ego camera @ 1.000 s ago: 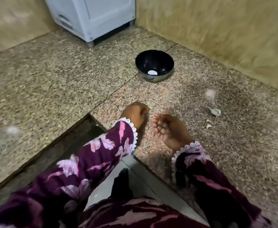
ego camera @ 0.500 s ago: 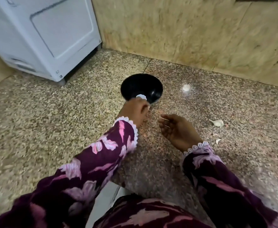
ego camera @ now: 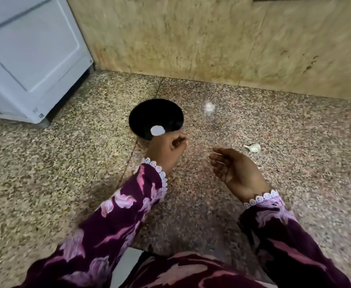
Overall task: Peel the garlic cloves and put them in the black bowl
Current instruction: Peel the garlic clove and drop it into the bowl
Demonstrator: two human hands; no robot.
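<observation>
The black bowl stands on the speckled stone floor near the wall, with one pale oval piece inside by its near rim. My left hand is at that near rim, fingers curled shut; whatever is inside them is hidden. My right hand hovers to the right of it, palm turned left, fingers loosely apart and holding nothing. An unpeeled garlic clove lies on the floor just beyond my right hand.
A white appliance stands at the back left on short feet. A beige stone wall runs behind the bowl. A small pale spot shows on the floor right of the bowl. My patterned sleeves and lap fill the bottom.
My left hand has moved forward from near my lap to the bowl's near rim. My right hand has followed a little. The view has tilted up toward the wall.
</observation>
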